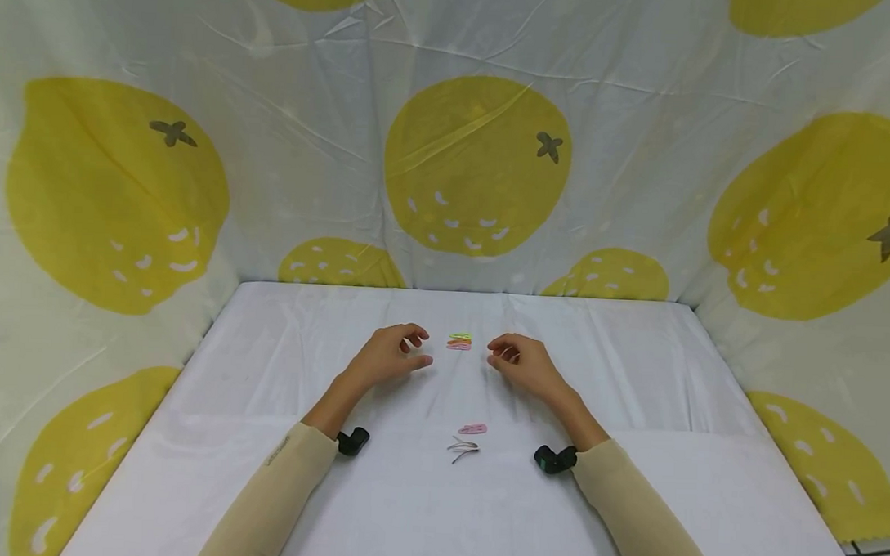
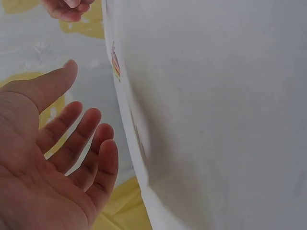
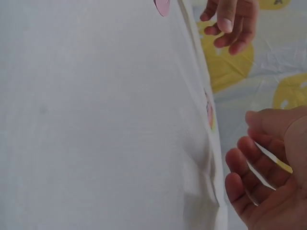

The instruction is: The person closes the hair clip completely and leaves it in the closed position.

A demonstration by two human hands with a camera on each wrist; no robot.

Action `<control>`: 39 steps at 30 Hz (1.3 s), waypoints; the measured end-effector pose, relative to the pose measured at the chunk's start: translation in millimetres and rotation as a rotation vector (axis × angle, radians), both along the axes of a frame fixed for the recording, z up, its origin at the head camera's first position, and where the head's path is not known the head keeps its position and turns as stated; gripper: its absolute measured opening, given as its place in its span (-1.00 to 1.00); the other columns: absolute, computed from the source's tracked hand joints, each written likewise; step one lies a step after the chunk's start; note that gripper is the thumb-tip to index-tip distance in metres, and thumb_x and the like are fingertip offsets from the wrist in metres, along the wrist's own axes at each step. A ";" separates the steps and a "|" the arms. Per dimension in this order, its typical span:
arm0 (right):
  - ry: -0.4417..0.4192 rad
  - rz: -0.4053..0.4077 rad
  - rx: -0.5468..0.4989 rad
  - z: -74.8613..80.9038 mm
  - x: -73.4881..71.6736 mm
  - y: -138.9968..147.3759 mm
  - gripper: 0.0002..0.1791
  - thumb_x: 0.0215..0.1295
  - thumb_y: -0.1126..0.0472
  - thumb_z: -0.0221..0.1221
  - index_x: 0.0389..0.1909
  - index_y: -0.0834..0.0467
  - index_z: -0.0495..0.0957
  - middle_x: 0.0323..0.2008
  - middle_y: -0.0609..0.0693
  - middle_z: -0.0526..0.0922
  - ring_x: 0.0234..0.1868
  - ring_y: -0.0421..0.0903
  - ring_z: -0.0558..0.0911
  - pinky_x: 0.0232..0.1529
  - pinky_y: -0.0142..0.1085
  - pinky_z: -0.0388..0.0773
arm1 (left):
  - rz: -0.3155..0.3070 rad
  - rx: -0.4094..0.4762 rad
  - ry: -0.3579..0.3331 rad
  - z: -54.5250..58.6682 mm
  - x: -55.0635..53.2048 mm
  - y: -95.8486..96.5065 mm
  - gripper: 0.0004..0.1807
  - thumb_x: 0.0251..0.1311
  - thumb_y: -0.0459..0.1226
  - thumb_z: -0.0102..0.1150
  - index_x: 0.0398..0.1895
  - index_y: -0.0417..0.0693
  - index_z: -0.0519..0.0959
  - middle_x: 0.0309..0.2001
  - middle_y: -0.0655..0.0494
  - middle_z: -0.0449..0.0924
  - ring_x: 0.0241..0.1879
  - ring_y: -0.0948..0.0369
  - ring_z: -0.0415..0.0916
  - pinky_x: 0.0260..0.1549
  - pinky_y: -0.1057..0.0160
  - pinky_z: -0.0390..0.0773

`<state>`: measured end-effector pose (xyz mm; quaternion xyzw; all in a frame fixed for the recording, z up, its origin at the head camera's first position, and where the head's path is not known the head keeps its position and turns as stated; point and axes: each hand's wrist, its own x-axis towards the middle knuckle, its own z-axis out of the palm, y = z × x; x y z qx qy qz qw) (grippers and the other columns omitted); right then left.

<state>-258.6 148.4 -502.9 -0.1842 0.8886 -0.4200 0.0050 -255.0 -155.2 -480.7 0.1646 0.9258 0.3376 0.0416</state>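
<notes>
A small group of coloured hair clips, yellow-green, orange and pink, lies on the white cloth between the two hands. My left hand hovers just left of it, fingers loosely bent and holding nothing; in the left wrist view its palm and spread fingers show. On the other side, my right hand mirrors it, relaxed, with nothing in its grasp. Nearer to me lies a pink hair clip, and just below it are silver metal hair clips with slim prongs.
White cloth covers the table, with some creases. Behind and at both sides hangs a curtain printed with yellow lemons. Each wrist carries a small black camera, on the left and on the right.
</notes>
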 end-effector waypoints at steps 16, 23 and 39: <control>0.069 0.052 0.023 18.3 27.6 2.9 -0.70 0.37 0.13 0.34 0.03 0.18 0.69 -0.18 -0.11 0.73 -0.21 -0.20 0.62 -0.15 -0.33 0.59 | -0.044 0.020 0.025 10.4 29.4 -1.4 -0.45 0.24 0.00 0.43 0.23 -0.01 0.59 0.07 0.00 0.68 0.01 0.07 0.57 0.04 0.04 0.56; 0.037 0.057 0.040 20.9 41.4 10.0 -0.68 0.38 0.11 0.33 0.07 0.16 0.68 -0.18 -0.17 0.72 -0.20 -0.19 0.61 -0.11 -0.32 0.59 | -0.093 0.001 0.034 9.0 40.4 1.2 -0.46 0.26 0.01 0.42 0.23 -0.01 0.59 0.06 0.03 0.67 0.01 0.08 0.57 0.03 0.06 0.55; 0.015 0.115 0.036 16.3 61.5 13.4 -0.70 0.38 0.13 0.34 0.08 0.11 0.67 -0.11 -0.11 0.72 -0.18 -0.22 0.61 -0.08 -0.30 0.56 | -0.177 -0.001 0.001 6.1 63.1 10.0 -0.46 0.21 0.06 0.44 0.17 0.02 0.63 0.02 0.14 0.69 -0.05 0.16 0.56 -0.01 0.11 0.55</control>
